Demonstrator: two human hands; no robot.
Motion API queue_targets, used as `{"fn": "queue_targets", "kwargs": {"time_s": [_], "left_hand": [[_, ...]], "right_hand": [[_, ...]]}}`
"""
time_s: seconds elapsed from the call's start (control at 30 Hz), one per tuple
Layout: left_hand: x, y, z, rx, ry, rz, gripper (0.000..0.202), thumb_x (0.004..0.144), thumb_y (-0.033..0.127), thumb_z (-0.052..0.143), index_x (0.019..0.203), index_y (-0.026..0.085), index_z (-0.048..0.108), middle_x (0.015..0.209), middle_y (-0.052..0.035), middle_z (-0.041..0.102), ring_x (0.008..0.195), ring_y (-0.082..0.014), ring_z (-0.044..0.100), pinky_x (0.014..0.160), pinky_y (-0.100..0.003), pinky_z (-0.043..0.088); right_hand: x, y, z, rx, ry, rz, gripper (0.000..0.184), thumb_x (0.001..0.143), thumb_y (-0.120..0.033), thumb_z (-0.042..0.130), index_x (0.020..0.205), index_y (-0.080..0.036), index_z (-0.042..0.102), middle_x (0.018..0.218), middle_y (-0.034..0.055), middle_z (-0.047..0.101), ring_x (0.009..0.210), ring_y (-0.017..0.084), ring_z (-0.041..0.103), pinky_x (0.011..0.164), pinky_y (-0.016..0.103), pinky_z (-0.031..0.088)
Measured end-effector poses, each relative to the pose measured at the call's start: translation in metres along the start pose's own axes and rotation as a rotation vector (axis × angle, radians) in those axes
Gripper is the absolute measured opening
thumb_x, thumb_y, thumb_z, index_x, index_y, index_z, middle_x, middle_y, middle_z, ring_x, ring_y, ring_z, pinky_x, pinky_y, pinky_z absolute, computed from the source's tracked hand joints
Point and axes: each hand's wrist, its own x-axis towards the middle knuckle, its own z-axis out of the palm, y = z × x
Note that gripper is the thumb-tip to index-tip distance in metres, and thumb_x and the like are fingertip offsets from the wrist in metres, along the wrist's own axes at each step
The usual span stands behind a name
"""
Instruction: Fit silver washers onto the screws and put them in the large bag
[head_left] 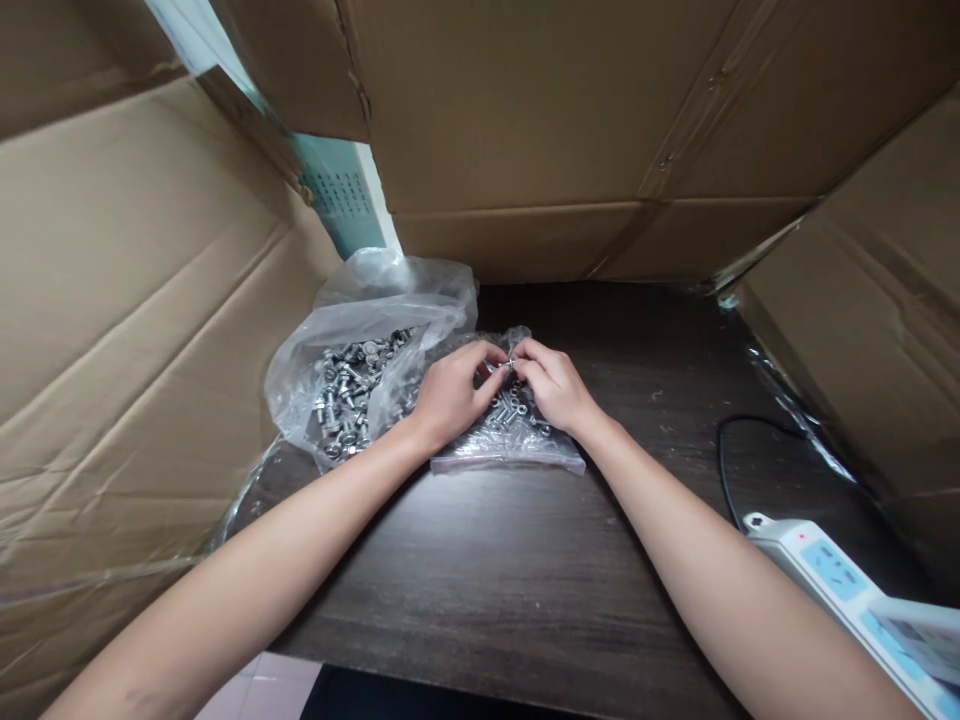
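Note:
My left hand (450,395) and my right hand (551,385) meet fingertip to fingertip over a small flat clear bag (517,445) of metal screws on the dark wooden table (525,580). Both hands are closed in a pinch on one small metal screw (508,364) held between them. Left of my left hand lies a larger open clear plastic bag (360,340) with several shiny screws (349,395) heaped inside.
Cardboard boxes wall the table in: one at the left (135,320), one at the back (570,130), one at the right (877,320). A white power strip (847,585) with a black cable (731,460) lies at the near right corner.

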Motion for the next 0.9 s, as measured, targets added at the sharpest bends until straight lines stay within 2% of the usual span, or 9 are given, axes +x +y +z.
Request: {"fn": "queue_targets", "kwargs": {"time_s": [0.1, 0.33, 0.6, 0.9], "left_hand": [[0.0003, -0.0001, -0.0002, 0.004, -0.004, 0.003, 0.008, 0.094, 0.019, 0.066, 0.102, 0.018, 0.066, 0.092, -0.0018, 0.072, 0.078, -0.0144, 0.065, 0.07, -0.027, 0.05], [0.0003, 0.0013, -0.001, -0.003, -0.006, 0.003, 0.008, 0.093, 0.018, 0.065, 0.101, 0.018, 0.066, 0.091, -0.0019, 0.072, 0.077, -0.0143, 0.065, 0.07, -0.027, 0.051], [0.0005, 0.001, -0.0011, 0.0, -0.013, -0.007, 0.007, 0.094, 0.019, 0.065, 0.101, 0.019, 0.067, 0.092, -0.0023, 0.073, 0.078, -0.0149, 0.066, 0.072, -0.028, 0.052], [0.0007, 0.0024, -0.0013, 0.016, -0.031, -0.012, 0.008, 0.094, 0.019, 0.065, 0.101, 0.019, 0.067, 0.091, -0.0022, 0.073, 0.079, -0.0154, 0.067, 0.072, -0.028, 0.051]], "right_hand": [[0.0001, 0.0006, -0.0001, -0.006, -0.006, -0.002, 0.019, 0.087, -0.033, 0.044, 0.075, -0.02, 0.052, 0.068, 0.0005, 0.053, 0.067, 0.018, 0.049, 0.066, 0.031, 0.034], [-0.0008, -0.0004, 0.0009, -0.021, -0.014, 0.01, 0.031, 0.093, -0.037, 0.04, 0.067, -0.02, 0.048, 0.064, 0.0004, 0.051, 0.063, 0.017, 0.049, 0.064, 0.03, 0.033], [0.0005, -0.0009, -0.0001, -0.015, 0.002, 0.001, 0.018, 0.086, -0.034, 0.045, 0.077, -0.02, 0.052, 0.07, 0.0013, 0.054, 0.069, 0.019, 0.05, 0.067, 0.031, 0.035], [0.0007, -0.0012, -0.0005, 0.024, -0.016, 0.013, 0.024, 0.088, -0.035, 0.044, 0.07, -0.02, 0.05, 0.067, 0.001, 0.054, 0.067, 0.018, 0.05, 0.067, 0.031, 0.035]]}}
